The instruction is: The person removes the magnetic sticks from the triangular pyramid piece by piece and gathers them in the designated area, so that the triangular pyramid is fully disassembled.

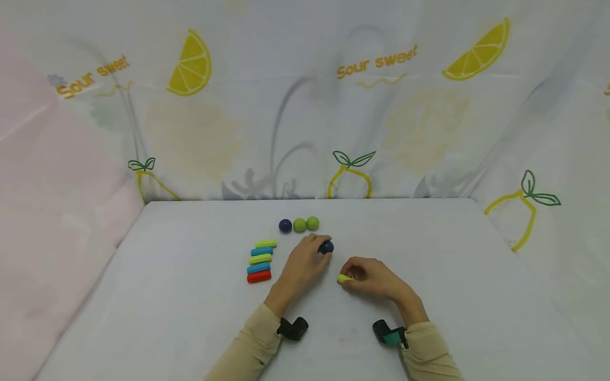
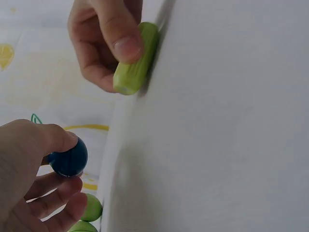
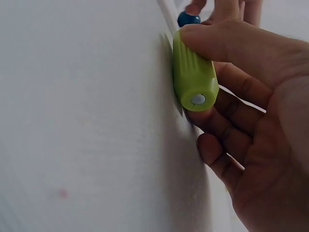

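My left hand (image 1: 301, 263) pinches a dark blue ball (image 1: 327, 247) between thumb and fingers, out over the middle of the white table. In the left wrist view the thumb lies along the top of the ball, and the lower fingers are loosely bent below it. Nearer to me and to the right, my right hand (image 1: 376, 279) grips a short yellow-green stick (image 3: 195, 72) by its sides. Ridges run along this stick, and a round grey dot marks the end facing the right wrist camera. It is held close over the tabletop, apart from the ball.
Behind the left hand, another dark blue ball (image 1: 285, 226) and two green balls (image 1: 299, 225) line up in a row. Left of that hand lies a column of several sticks, from a yellow-green stick (image 1: 266, 244) to a red stick (image 1: 259, 277). A lemon-printed cloth (image 1: 305, 121) hangs behind the table.
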A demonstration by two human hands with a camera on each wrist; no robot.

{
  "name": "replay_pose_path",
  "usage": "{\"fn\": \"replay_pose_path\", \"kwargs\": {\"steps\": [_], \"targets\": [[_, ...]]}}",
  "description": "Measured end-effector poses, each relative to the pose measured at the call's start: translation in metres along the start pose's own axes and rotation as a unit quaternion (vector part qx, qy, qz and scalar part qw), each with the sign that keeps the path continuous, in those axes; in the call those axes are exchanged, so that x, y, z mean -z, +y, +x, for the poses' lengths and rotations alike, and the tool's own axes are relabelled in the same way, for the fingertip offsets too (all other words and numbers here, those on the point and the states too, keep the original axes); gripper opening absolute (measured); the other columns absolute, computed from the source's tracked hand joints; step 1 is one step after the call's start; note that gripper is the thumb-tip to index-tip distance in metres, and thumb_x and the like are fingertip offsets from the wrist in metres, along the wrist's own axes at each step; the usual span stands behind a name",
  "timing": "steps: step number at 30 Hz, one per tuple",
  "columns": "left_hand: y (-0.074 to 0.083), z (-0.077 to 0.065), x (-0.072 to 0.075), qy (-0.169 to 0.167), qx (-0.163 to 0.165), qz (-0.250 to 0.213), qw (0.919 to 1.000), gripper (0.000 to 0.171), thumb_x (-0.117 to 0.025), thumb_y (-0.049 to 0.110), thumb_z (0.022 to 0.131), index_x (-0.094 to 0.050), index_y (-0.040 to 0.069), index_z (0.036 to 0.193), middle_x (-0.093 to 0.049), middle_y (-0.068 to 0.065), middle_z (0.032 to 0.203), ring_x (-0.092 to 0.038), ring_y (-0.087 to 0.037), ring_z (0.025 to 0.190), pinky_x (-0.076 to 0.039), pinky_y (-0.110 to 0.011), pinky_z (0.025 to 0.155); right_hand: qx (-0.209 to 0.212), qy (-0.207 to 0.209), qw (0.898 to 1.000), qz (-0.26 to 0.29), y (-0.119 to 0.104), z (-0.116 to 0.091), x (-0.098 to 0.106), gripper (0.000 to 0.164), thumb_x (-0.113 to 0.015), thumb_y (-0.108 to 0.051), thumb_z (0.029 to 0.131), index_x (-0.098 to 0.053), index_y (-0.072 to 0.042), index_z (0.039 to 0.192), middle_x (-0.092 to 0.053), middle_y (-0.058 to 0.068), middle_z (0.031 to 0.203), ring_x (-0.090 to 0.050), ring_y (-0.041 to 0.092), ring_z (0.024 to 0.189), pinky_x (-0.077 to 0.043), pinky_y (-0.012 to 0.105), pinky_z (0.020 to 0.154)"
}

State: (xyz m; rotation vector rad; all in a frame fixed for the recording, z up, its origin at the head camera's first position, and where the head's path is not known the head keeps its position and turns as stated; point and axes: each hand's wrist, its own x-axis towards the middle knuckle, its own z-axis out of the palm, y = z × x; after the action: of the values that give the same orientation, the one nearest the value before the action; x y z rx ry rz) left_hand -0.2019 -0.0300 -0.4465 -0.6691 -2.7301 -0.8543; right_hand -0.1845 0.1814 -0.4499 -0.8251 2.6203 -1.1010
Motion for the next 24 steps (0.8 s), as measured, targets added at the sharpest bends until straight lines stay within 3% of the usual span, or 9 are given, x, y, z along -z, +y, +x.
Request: {"fn": "replay_pose_path", "kwargs": {"steps": [4, 11, 18, 24], "targets": [[-0.003, 0.023, 0.007, 0.028, -0.013, 0.037, 0.9989, 0.035, -0.068, 0.018, 0.086, -0.061, 0.013, 0.12, -0.063, -0.007, 0.115, -0.06, -0.023, 0.103, -0.051, -0.037, 0.086, -0.01, 0.007, 1.0, 0.006, 0.001, 0.0, 0.0, 0.014, -0.07, -0.028, 0.085, -0.064, -0.022, 0.096, -0.056, -0.01, 0.08, -0.05, 0.003, 0.074, -0.043, 0.02, 0.068], [-0.01, 0.056, 0.006, 0.018, -0.032, 0.109, 0.9933, 0.032, -0.069, 0.02, 0.086, -0.062, 0.016, 0.117, -0.065, -0.003, 0.112, -0.06, -0.024, 0.103, -0.045, -0.046, 0.088, -0.011, 0.02, 0.999, 0.033, 0.003, 0.0, -0.002, 0.016, -0.064, -0.026, 0.09, -0.063, -0.021, 0.105, -0.061, -0.008, 0.088, -0.055, 0.004, 0.081, -0.047, 0.022, 0.075], [-0.018, 0.071, -0.004, -0.02, -0.019, 0.121, 0.9922, 0.032, -0.068, 0.02, 0.087, -0.062, 0.016, 0.118, -0.066, -0.004, 0.114, -0.061, -0.025, 0.107, -0.04, -0.048, 0.099, -0.014, 0.022, 0.999, 0.021, 0.003, -0.001, -0.005, 0.017, -0.06, -0.024, 0.093, -0.062, -0.023, 0.11, -0.062, -0.009, 0.09, -0.057, 0.003, 0.083, -0.048, 0.023, 0.077], [-0.022, 0.081, -0.007, -0.028, -0.02, 0.117, 0.9925, 0.031, -0.068, 0.017, 0.087, -0.061, 0.014, 0.117, -0.066, -0.006, 0.112, -0.062, -0.025, 0.107, -0.039, -0.047, 0.101, -0.024, 0.026, 0.998, 0.045, 0.002, -0.001, -0.003, 0.015, -0.06, -0.023, 0.092, -0.061, -0.02, 0.107, -0.061, -0.007, 0.088, -0.056, 0.005, 0.081, -0.046, 0.022, 0.075]]}}
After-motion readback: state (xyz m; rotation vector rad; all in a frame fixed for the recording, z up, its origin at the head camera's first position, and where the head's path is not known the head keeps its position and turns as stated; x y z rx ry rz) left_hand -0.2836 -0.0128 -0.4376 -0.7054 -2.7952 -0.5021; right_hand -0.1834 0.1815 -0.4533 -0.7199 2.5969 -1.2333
